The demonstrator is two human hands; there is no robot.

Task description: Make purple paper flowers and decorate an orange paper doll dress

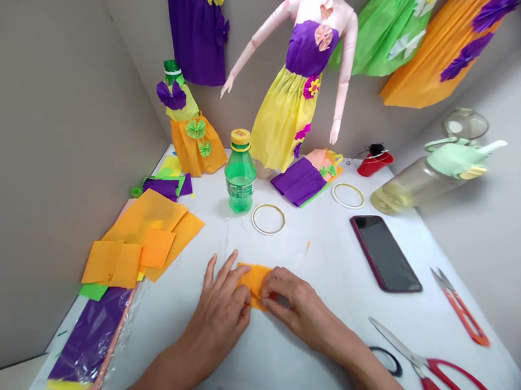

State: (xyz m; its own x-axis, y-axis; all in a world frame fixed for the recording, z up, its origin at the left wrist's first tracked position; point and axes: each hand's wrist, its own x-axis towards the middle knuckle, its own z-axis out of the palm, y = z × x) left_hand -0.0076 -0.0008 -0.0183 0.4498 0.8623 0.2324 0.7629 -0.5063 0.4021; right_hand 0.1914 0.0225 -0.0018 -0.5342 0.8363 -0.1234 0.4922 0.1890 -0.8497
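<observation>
A small orange fabric piece (pixel 254 278) lies on the white table, with a fold or crease across it. My left hand (pixel 223 300) is on its left side, outer fingers stretched out while the index finger and thumb hold the piece. At the right edge, my right hand (pixel 293 297) pinches the same piece between thumb and curled fingers. Parts of the piece are hidden under my fingers. Just beyond my hands lies a thin gold-and-white bangle (pixel 269 233).
Orange sheets (pixel 153 206) and a plastic-wrapped pack (pixel 91 337) lie left. A green bottle (pixel 240 184) and a doll in a yellow skirt (pixel 277 118) stand behind. On the right are a phone (pixel 386 254), red-handled scissors (pixel 420 359), thread snips (pixel 461 308) and a tilted water bottle (pixel 417 185).
</observation>
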